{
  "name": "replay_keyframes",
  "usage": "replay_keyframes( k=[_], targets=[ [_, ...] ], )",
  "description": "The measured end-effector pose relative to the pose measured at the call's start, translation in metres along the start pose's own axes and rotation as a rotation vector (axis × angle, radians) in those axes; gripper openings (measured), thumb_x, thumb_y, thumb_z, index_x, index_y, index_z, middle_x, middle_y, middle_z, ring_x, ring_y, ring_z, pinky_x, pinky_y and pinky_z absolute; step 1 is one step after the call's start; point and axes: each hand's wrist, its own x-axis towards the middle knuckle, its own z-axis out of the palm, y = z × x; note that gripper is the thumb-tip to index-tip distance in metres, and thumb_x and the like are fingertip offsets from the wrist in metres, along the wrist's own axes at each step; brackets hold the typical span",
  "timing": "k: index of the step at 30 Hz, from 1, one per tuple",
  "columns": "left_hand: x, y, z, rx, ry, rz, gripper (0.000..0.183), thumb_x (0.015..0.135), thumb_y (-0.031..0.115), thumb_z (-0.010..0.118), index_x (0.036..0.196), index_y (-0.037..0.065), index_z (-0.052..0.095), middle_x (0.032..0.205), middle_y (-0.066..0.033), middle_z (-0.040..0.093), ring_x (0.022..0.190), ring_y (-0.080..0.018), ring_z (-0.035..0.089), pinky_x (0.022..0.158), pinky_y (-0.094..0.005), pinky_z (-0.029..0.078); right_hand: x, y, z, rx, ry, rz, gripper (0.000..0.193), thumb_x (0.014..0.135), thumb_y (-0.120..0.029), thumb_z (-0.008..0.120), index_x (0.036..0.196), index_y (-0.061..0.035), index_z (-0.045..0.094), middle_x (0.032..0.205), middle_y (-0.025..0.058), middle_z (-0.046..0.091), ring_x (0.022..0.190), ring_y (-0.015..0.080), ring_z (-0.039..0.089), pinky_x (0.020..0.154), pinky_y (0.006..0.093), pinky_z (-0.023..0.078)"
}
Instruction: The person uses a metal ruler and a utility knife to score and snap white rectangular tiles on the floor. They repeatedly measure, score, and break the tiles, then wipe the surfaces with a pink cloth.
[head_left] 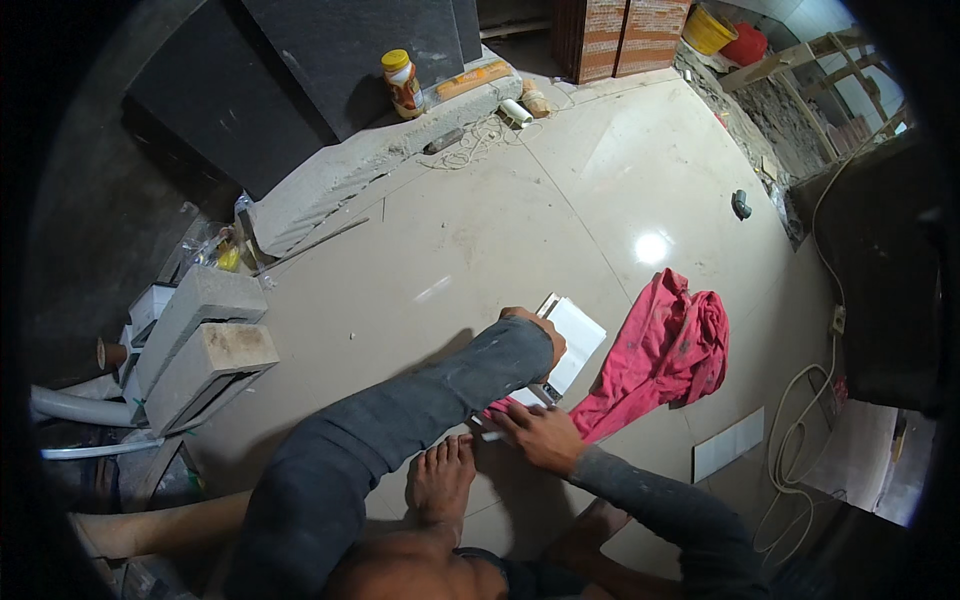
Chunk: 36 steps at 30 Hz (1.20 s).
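Note:
My left arm, in a grey sleeve, reaches across to a small stack of white rectangular pieces like tile strips (578, 345) on the floor. My left hand (549, 347) is closed at the stack's left side; the sleeve covers most of its fingers. Closer to me, my right hand (545, 437) is bent over one end of a pink cloth (662, 345), beside the near end of the stack. A bit of pink shows by its fingertips. From there the crumpled cloth spreads to the right over the floor.
Glossy tiles (480, 240) cover the floor. Concrete blocks (205, 340) stand at left, dark slabs (290, 70) lean at the back. A jar with a yellow lid (402, 85) sits on a ledge. To the right are a white strip (728, 445), a cable (790, 470) and a grey pipe elbow (741, 205).

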Motion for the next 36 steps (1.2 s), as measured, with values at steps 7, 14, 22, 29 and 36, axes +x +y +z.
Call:
replay_keyframes(
  k=[7,14,22,29,36],
  targets=[
    [0.008,0.002,-0.001,0.017,-0.022,-0.025,0.05,0.094,0.038,0.075,0.14,0.022,0.067,0.134,-0.0053,0.073,0.121,-0.0267,0.071,0.095,-0.0585,0.056,-0.017,-0.015,-0.002,-0.083,-0.237,-0.102,0.054,0.095,-0.028,0.059,0.146,-0.0088,0.058,0.129,0.0133,0.059,0.102,0.0326,0.069,0.074,0.0445,0.058],
    [0.008,0.005,-0.004,0.007,-0.023,-0.054,0.049,0.094,0.036,0.074,0.141,0.024,0.067,0.133,-0.0044,0.073,0.122,-0.0264,0.071,0.096,-0.0594,0.055,0.012,-0.018,0.014,-0.002,-0.152,0.007,0.058,0.092,-0.025,0.061,0.148,-0.0108,0.056,0.13,0.0123,0.06,0.104,0.0312,0.071,0.078,0.0445,0.059],
    [0.011,0.0,0.003,-0.037,-0.014,-0.051,0.054,0.094,0.037,0.074,0.146,0.026,0.063,0.132,-0.0046,0.072,0.12,-0.0267,0.071,0.098,-0.0604,0.054,-0.05,0.02,-0.019,-0.161,-0.139,0.031,0.055,0.091,-0.026,0.061,0.145,-0.0131,0.059,0.122,0.0117,0.06,0.089,0.0293,0.07,0.07,0.0431,0.056],
    [0.007,0.002,-0.002,-0.02,-0.011,-0.041,0.049,0.095,0.041,0.073,0.141,0.025,0.067,0.131,-0.0062,0.073,0.121,-0.0264,0.071,0.1,-0.0566,0.054,-0.052,0.001,-0.002,-0.055,-0.251,-0.203,0.058,0.09,-0.027,0.061,0.146,-0.01,0.057,0.121,0.0121,0.059,0.095,0.0283,0.068,0.078,0.0404,0.056],
    [0.0,-0.063,0.007,-0.472,0.133,0.276,0.06,0.083,0.025,0.078,0.141,0.02,0.067,0.091,-0.0108,0.079,0.089,-0.0277,0.076,0.081,-0.0411,0.058,-0.072,0.013,-0.028,0.018,-0.116,-0.198,0.067,0.092,-0.027,0.06,0.155,-0.0114,0.048,0.129,0.013,0.059,0.104,0.0303,0.069,0.085,0.0414,0.059]
  ],
)
